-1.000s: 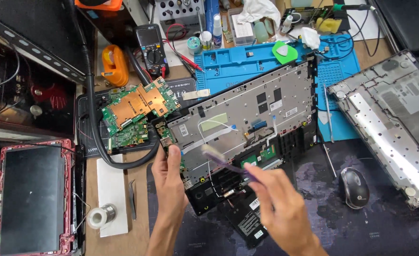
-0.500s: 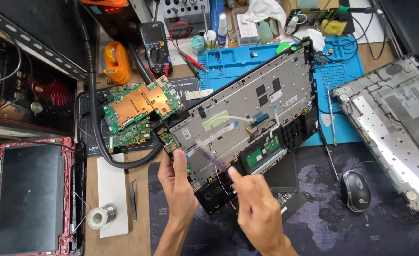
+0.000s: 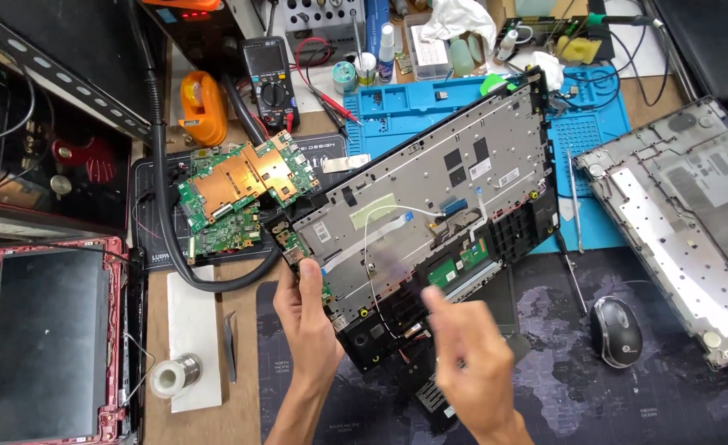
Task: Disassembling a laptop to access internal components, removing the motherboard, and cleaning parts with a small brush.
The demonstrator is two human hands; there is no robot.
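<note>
Left hand pinches the opened laptop chassis at its small green board; right hand, blurred, hovers half-curled, grip indiscernible; best steadied at the frame edge, not components.

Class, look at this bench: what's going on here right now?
A person is working on an opened laptop chassis lying tilted on the bench. The left hand grips its lower left edge by a small green board; the right hand, blurred, hovers over the lower part. A removed motherboard and grey bottom cover lie aside.
</note>
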